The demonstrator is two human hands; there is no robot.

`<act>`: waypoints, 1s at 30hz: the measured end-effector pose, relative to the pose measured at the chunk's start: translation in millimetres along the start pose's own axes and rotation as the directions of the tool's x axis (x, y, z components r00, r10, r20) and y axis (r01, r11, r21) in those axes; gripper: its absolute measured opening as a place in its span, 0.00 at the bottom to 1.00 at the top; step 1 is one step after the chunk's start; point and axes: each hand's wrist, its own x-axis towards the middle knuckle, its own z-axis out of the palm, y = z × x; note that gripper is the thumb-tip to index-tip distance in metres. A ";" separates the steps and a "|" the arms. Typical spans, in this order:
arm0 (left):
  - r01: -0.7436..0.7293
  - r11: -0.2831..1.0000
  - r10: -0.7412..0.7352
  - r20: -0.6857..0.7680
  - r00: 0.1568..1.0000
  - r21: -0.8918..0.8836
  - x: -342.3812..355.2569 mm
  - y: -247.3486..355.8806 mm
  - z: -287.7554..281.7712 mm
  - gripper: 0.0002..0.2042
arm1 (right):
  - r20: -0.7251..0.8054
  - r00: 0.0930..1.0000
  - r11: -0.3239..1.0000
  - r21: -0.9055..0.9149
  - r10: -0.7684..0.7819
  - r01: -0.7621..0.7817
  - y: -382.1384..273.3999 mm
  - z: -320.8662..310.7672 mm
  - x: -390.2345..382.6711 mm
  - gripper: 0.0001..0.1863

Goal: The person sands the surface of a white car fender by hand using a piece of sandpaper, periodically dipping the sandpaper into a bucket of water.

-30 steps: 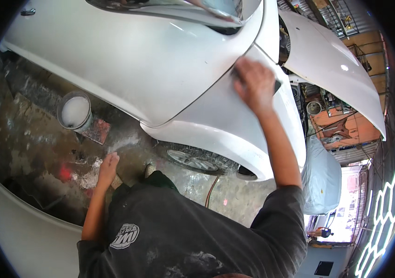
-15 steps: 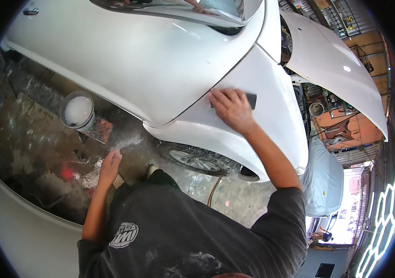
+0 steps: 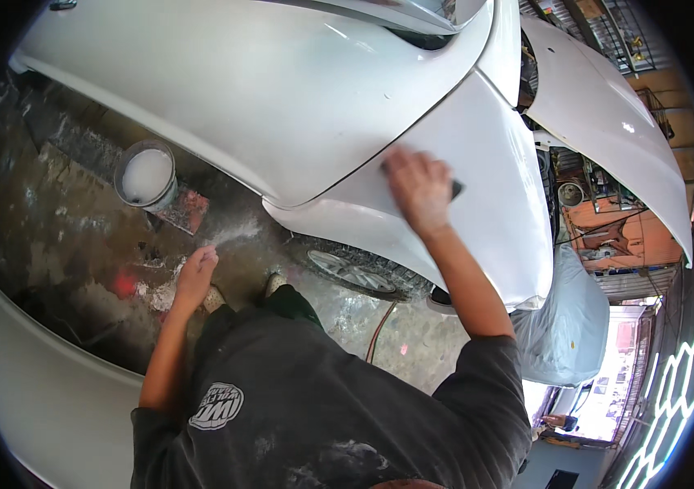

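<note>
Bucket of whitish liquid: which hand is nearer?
Left. The left hand is apart from the bucket, below and right of it in the picture; the right hand is farther right, at the white fender, holding a dark block.

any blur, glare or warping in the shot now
All in the head view: right hand blurred on the dark block; glare spots on the raised white hood; bright opening washed out; fisheye bends the car's edges; corners black.

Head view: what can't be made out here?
All in the head view:
Dark block: mostly covered by the right hand.
Right fingers: outlines blurred.
Front wheel: upper part hidden by the white fender.
Door handle: cut off by the top edge.
Distant person: too small for detail.
</note>
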 end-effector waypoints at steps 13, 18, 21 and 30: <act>0.020 1.000 -0.021 0.061 0.998 0.018 -14.2 6.5 -6.3 0.20 | -0.172 0.971 0.985 0.076 0.168 -0.157 -8.5 -7.8 4.4 0.22; -0.026 1.000 0.026 0.128 0.991 0.001 -9.4 27.6 13.1 0.20 | 0.104 0.987 0.992 -0.016 -0.121 0.123 -60.9 54.5 -37.1 0.19; -0.040 0.999 0.041 0.115 0.992 -0.014 -10.8 23.8 6.1 0.20 | 0.053 0.999 1.000 0.019 -0.003 0.002 -36.6 33.5 -17.1 0.19; -0.082 0.997 0.083 0.135 0.987 -0.009 -9.1 19.3 6.8 0.20 | 0.106 0.992 0.996 0.075 -0.064 0.056 -66.9 59.9 -32.6 0.20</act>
